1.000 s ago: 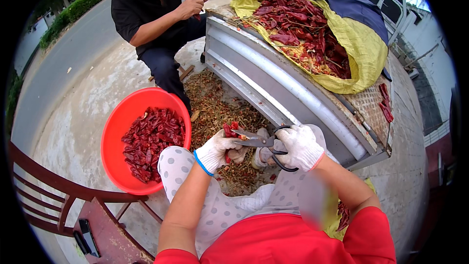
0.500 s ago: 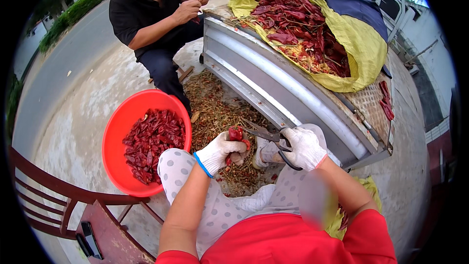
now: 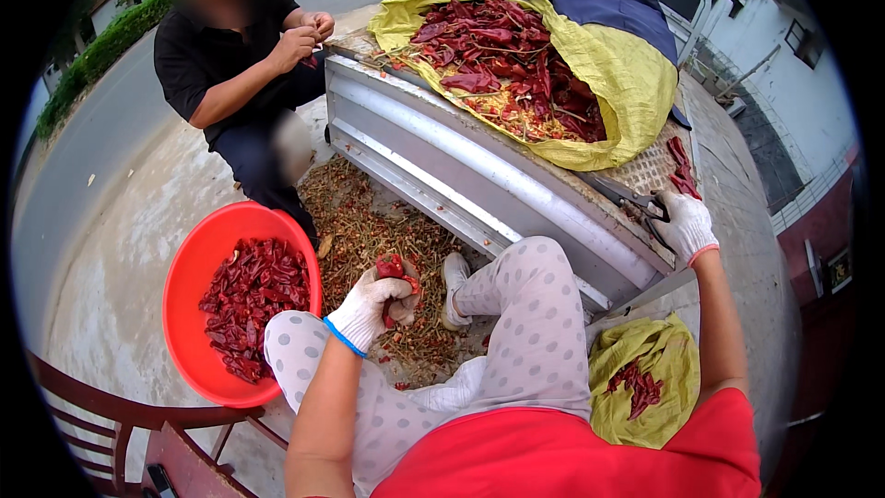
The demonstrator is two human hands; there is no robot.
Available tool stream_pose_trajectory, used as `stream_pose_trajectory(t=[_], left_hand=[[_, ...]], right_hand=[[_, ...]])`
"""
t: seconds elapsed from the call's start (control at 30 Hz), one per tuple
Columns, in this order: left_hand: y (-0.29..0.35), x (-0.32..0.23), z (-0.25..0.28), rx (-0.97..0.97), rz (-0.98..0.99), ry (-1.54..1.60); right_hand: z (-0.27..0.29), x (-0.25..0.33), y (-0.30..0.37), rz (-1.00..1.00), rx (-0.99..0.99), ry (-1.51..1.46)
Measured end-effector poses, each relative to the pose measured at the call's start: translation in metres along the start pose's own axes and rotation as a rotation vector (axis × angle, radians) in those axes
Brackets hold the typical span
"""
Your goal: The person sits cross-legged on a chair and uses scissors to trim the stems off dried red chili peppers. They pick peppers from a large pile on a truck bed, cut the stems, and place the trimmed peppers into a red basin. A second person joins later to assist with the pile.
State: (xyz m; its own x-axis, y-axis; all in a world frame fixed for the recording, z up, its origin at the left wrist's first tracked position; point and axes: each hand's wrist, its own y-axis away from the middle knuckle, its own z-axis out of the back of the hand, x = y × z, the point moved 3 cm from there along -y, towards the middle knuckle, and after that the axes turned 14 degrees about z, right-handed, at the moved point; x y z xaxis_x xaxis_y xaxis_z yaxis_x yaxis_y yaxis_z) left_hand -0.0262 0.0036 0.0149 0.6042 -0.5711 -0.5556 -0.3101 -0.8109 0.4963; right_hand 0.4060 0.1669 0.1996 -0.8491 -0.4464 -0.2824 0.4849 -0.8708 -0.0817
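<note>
My left hand (image 3: 371, 306), in a white knit glove with a blue cuff, is closed round a few dried red chili peppers (image 3: 390, 266) above my knees. Out to the right, my gloved right hand (image 3: 688, 225) grips a pair of dark scissors (image 3: 634, 195) by the handles. Their blades point left, over the corner of the metal truck bed (image 3: 516, 192). Just beyond the right fingers, several loose dried chilies (image 3: 682, 169) lie on that corner. A large yellow sack (image 3: 636, 92), open toward me, spills a heap of dried chilies (image 3: 493, 41) on the bed.
A red basin (image 3: 182, 314) of chilies stands left of my knees. Cut stems and bits (image 3: 369, 207) cover the ground ahead. At my right lies a yellow sack (image 3: 673, 341) holding a few chilies. Another person (image 3: 230, 83) sits far left, hands together. A wooden chair (image 3: 120, 410) stands lower left.
My right hand has moved right with the scissors, away from the left hand, to the truck bed's corner. The left hand still holds its chilies. The view has shifted right.
</note>
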Motion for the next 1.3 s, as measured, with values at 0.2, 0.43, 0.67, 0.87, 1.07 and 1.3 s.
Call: stream_pose_trajectory(t=[0.2,0.43,0.67,0.87,1.07,1.3], left_hand=[[-0.014,0.006,0.001,-0.034,0.032,-0.084],[-0.019,0.016,0.007,-0.024,0.05,-0.047],[-0.021,0.026,-0.002,0.019,0.14,-0.088],[-0.015,0.024,-0.002,0.046,0.145,-0.15],[-0.012,0.023,-0.013,0.154,0.094,-0.043],[-0.015,0.021,-0.015,0.129,-0.026,0.033]], right_hand=[[-0.033,-0.078,0.002,-0.068,0.062,-0.022],[-0.016,0.05,-0.029,0.161,-0.305,-0.311],[-0.016,0.27,-0.053,0.925,-0.354,-0.811],[-0.039,0.314,-0.059,1.183,-0.559,-0.878],[-0.029,0.313,-0.05,1.105,-0.603,-0.696],[-0.039,0.308,-0.045,0.866,-0.384,-0.759]])
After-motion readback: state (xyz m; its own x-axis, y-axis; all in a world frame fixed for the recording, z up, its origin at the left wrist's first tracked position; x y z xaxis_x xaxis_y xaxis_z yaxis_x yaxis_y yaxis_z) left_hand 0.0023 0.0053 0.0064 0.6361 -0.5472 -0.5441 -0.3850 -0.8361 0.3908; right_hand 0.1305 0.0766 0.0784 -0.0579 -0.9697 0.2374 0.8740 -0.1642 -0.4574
